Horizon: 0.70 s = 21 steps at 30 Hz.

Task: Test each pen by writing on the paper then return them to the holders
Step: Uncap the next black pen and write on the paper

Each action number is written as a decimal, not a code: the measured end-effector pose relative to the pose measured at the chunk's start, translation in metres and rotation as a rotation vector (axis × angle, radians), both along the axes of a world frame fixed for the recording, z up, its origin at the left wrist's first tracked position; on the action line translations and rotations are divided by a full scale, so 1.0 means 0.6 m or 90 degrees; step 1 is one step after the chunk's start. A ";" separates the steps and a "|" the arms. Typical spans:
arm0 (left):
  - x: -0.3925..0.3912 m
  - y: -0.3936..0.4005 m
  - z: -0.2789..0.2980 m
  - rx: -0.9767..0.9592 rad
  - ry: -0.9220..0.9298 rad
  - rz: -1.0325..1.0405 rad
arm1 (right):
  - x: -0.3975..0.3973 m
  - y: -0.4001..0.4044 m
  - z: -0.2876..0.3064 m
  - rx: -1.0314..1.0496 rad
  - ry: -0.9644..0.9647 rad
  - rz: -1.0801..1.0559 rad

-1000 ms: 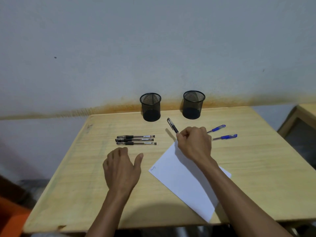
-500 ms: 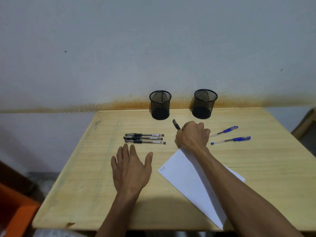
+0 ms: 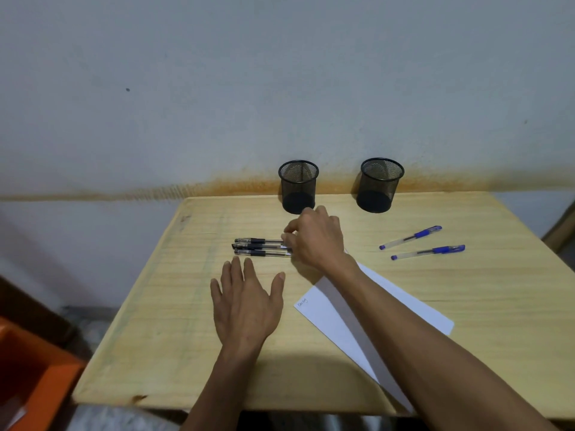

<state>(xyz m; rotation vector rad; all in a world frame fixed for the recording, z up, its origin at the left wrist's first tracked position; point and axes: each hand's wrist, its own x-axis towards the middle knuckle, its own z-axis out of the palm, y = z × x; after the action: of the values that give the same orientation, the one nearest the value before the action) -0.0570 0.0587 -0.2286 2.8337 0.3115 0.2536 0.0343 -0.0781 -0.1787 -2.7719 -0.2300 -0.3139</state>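
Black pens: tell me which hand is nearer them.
Right. The right hand has its fingertips at the black pens' right ends; the left hand lies flat on the table just below them.

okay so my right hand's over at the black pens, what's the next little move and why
Probably pinch one black pen and lift it clear toward the paper. Your right hand is already at the ends of the three pens, its fingers curled there, though I can't tell if they've closed on one. Both holders look empty, and the paper shows only one small scribble.
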 end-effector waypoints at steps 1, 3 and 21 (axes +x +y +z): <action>-0.001 0.000 0.001 -0.001 0.001 0.000 | 0.007 0.002 0.000 -0.003 0.017 0.003; -0.002 0.000 0.003 -0.004 0.006 -0.001 | 0.019 0.001 -0.003 -0.007 0.046 0.004; -0.007 0.008 0.001 -0.171 -0.135 -0.006 | -0.073 -0.094 0.044 0.288 0.056 0.058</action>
<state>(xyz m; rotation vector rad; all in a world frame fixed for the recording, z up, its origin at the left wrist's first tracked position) -0.0611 0.0634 -0.2278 2.5170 0.2656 0.4680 -0.0098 -0.1346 -0.1521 -2.3149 -0.2299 -0.1917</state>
